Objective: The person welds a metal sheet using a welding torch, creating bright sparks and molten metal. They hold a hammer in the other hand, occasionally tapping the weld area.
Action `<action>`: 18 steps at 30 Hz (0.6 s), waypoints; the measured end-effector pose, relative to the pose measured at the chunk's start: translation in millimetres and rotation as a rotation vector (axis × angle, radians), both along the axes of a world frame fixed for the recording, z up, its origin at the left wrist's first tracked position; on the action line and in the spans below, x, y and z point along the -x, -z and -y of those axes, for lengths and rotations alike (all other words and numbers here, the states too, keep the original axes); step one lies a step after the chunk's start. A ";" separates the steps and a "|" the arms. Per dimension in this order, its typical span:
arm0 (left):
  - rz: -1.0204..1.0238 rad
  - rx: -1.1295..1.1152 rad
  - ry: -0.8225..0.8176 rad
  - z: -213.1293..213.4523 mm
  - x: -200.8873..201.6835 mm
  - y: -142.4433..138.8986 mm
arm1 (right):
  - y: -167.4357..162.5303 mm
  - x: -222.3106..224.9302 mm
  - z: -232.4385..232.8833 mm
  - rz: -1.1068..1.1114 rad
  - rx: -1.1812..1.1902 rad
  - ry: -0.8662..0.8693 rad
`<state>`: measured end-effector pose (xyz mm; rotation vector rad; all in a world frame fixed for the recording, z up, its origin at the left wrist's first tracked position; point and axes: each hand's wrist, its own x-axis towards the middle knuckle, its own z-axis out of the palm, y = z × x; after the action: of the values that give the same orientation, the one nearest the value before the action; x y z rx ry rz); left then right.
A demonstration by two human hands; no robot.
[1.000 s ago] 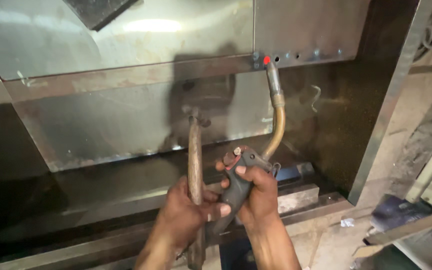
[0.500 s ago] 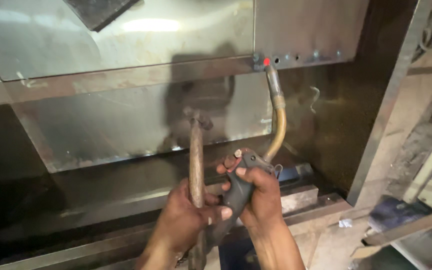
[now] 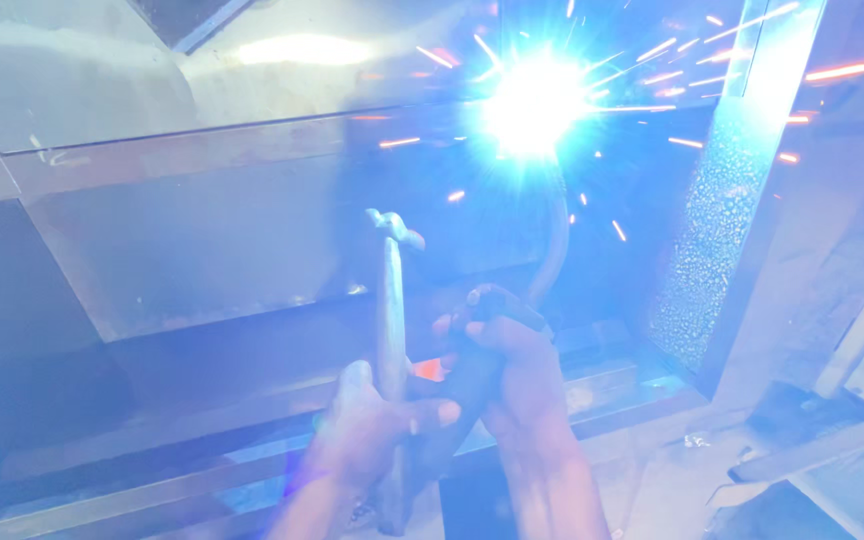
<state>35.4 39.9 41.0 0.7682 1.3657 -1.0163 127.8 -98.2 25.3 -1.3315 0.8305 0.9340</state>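
Observation:
My right hand grips the dark handle of a welding torch. Its curved neck rises to a seam on the sheet-metal cabinet, where a bright blue-white arc flares and throws orange sparks. My left hand holds the wooden handle of a hammer upright, its metal head at the top, just left of the torch. The two hands touch near the thumbs. Blue glare washes over the whole scene.
A vertical metal frame post speckled with spatter stands to the right of the arc. Metal rails run along the bottom of the cabinet. Loose metal pieces and a bar lie at the lower right.
The arc has lit at the torch tip, flooding the view with blue light and sparks. Both hands, the torch and the hammer stay where they were.

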 end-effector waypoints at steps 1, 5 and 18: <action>0.028 0.007 -0.069 -0.5 0.5 -1.0 | -0.7 0.1 -0.5 -0.010 -0.027 0.002; 0.214 0.045 -0.329 7.5 6.6 12.2 | 5.4 5.4 0.8 0.004 -0.157 0.061; 0.312 -0.090 -0.147 51.2 58.2 23.0 | 37.3 73.0 51.3 0.092 -0.463 0.360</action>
<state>-22.8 -11.4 18.0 0.8414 1.1832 -0.6911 54.7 -149.6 -12.0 -0.7863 0.6989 0.7163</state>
